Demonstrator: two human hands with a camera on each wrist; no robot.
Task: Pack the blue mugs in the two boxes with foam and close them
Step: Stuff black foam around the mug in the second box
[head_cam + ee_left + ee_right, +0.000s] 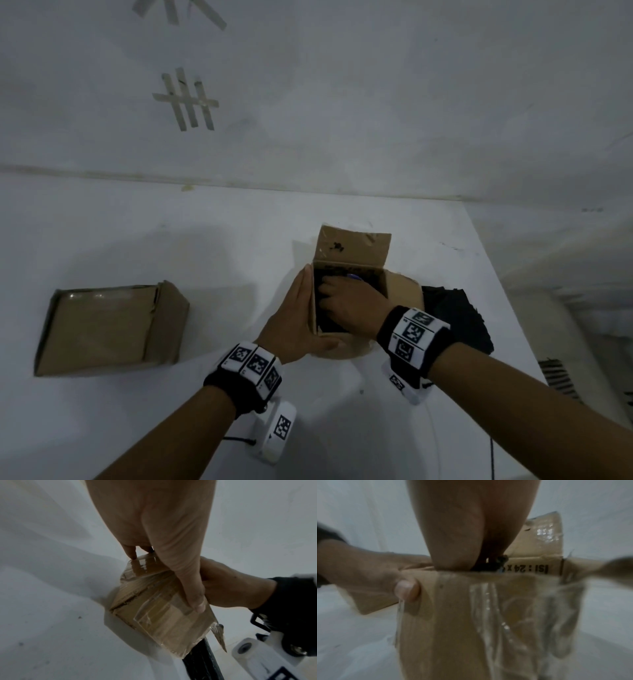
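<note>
An open cardboard box (356, 246) stands mid-table with its far flap up. My left hand (294, 318) lies flat against its left wall with straight fingers, and the thumb (406, 588) presses on the front wall. My right hand (346, 305) reaches down inside, fingers bent onto dark foam (325, 322). Whether they grip anything is hidden. A sliver of a blue mug (353, 277) shows beyond the knuckles. In the left wrist view the taped box wall (163, 622) lies under my thumb. A second box (109, 329), closed, lies on the left.
A pile of black foam (455, 315) sits right of the open box, near the table's right edge (507, 308). The white wall (308, 102) rises just behind the table. White tabletop (222, 274) lies between the two boxes.
</note>
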